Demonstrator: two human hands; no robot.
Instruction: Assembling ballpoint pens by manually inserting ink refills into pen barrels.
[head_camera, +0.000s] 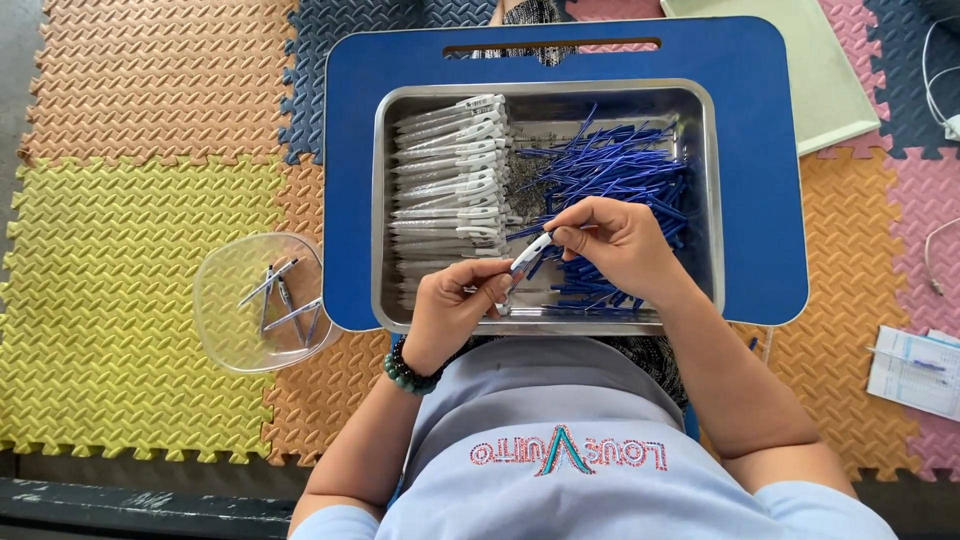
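Left hand (455, 305) pinches lower end of white pen barrel (528, 253) | right hand (615, 245) pinches upper end | long axis diagonal, pointing to far right corner of steel tray (700, 110) | blue refills (620, 165) beside.

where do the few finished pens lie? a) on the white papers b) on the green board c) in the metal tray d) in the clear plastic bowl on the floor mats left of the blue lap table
d: a few assembled pens lie in the clear plastic bowl on the foam mats, left of the blue lap table.
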